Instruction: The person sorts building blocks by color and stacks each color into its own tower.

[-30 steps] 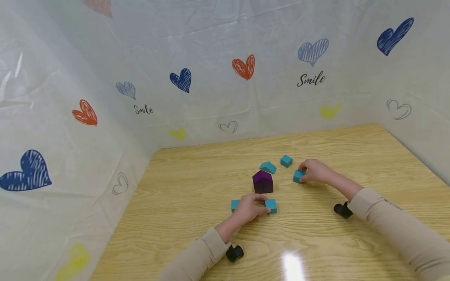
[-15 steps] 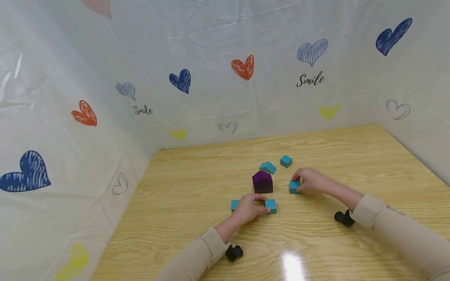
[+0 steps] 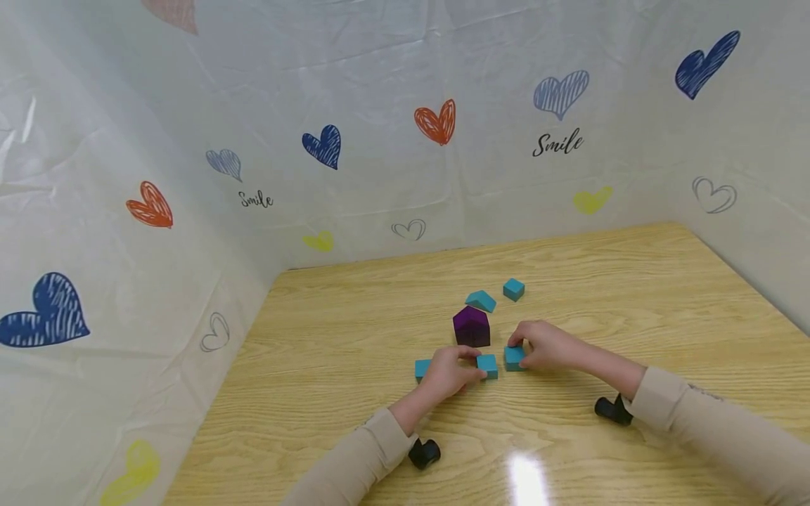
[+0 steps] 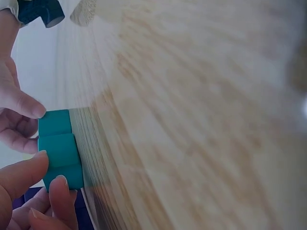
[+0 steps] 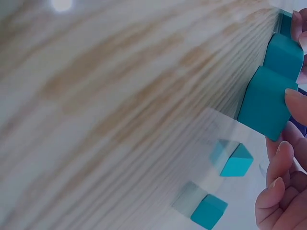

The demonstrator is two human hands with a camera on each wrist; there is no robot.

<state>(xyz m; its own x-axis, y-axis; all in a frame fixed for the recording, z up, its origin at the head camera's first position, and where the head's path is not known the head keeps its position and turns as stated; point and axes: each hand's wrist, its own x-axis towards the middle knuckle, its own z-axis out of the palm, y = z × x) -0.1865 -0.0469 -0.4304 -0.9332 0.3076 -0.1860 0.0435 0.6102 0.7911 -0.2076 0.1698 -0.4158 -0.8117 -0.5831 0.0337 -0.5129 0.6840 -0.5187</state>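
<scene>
Gripping teal block, right hand; left hand clamps block row, middle hidden.

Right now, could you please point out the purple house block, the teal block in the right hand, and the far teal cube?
purple house block [image 3: 472,328], head view, front face.
teal block [image 3: 513,357], head view, top face.
far teal cube [image 3: 513,289], head view, top face.

I am seeing a purple house-shaped block standing upright on the wooden table. Behind it a teal wedge block and a teal cube are lying near each other, apart. White sheeting printed with hearts and "Smile" is enclosing the table.
</scene>
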